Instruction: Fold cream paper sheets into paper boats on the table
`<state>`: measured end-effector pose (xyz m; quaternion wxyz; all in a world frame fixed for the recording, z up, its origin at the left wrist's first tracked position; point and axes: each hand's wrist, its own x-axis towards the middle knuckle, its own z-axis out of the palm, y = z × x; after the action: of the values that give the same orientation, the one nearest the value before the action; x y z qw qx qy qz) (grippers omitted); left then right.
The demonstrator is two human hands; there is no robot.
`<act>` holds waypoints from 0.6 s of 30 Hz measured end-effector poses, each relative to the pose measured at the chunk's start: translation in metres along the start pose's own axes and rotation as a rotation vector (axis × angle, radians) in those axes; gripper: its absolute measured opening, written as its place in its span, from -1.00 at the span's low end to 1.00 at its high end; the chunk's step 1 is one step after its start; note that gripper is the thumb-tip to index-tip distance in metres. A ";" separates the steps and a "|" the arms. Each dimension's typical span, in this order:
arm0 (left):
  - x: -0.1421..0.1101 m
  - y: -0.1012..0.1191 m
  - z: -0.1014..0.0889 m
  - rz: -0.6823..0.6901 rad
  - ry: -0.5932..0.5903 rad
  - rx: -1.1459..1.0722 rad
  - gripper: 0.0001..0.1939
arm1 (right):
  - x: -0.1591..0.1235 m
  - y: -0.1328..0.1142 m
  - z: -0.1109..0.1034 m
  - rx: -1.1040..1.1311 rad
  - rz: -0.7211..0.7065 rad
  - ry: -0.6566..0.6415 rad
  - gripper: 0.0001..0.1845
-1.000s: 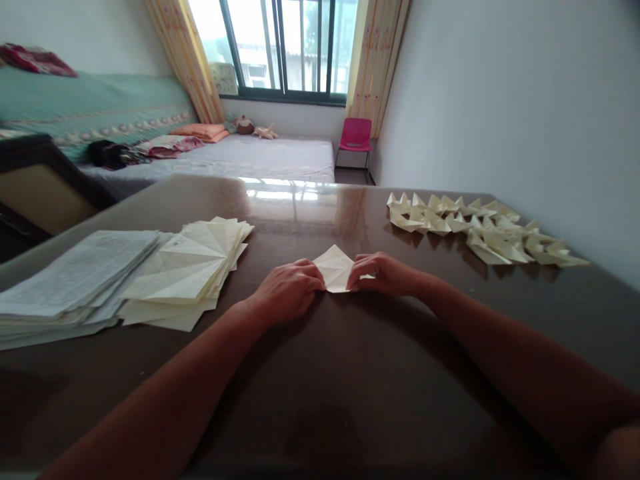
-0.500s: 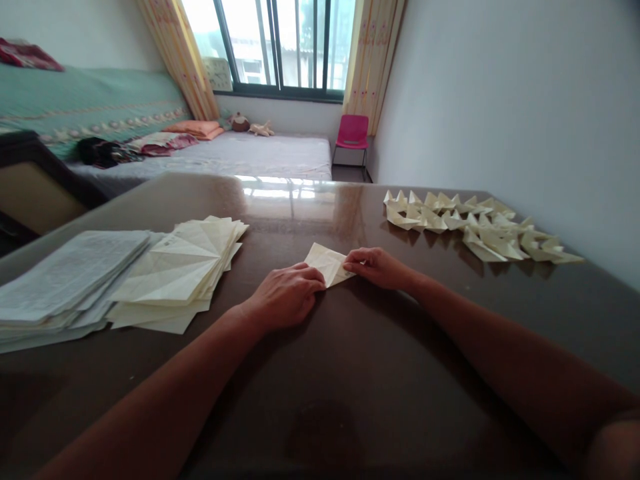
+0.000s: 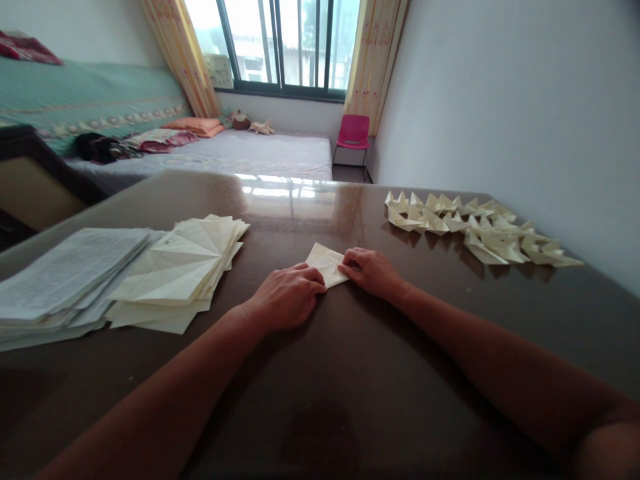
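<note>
A small folded paper (image 3: pixel 324 261), cream-coloured and creased, lies on the table in front of me. With fingers curled together, my left hand (image 3: pixel 290 297) holds its near left edge against the tabletop. My right hand (image 3: pixel 373 272) pinches the paper's right side between thumb and fingers, covering that corner. To the left lies a stack of creased cream paper sheets (image 3: pixel 173 267), the top one showing fold lines that fan out from a point. Several folded paper boats (image 3: pixel 445 217) stand in rows at the right of the table.
A pile of printed sheets (image 3: pixel 65 273) touches the cream stack on its left. The brown glossy table (image 3: pixel 300 380) reflects the window. Beyond it are a bed (image 3: pixel 270 153), a pink chair (image 3: pixel 353 133) and a dark chair back (image 3: pixel 37 173) at left; a wall (image 3: pixel 500 100) borders the right.
My right hand has slid slightly left along the paper, covering more of its right side. My left hand stays on the near left edge.
</note>
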<state>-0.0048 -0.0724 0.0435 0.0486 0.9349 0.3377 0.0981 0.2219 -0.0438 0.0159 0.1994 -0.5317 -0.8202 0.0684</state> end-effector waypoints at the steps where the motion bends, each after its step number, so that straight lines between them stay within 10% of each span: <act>1: 0.000 0.000 0.000 0.000 0.001 -0.003 -0.66 | 0.000 -0.001 0.000 -0.007 0.002 -0.001 -0.76; 18: 0.003 0.006 0.004 0.032 -0.026 0.160 -0.60 | 0.000 -0.003 -0.001 -0.071 0.050 -0.036 -0.78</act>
<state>0.0019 -0.0757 0.0411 -0.0234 0.9422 0.3289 0.0596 0.2194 -0.0450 0.0179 0.1640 -0.5575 -0.8120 0.0538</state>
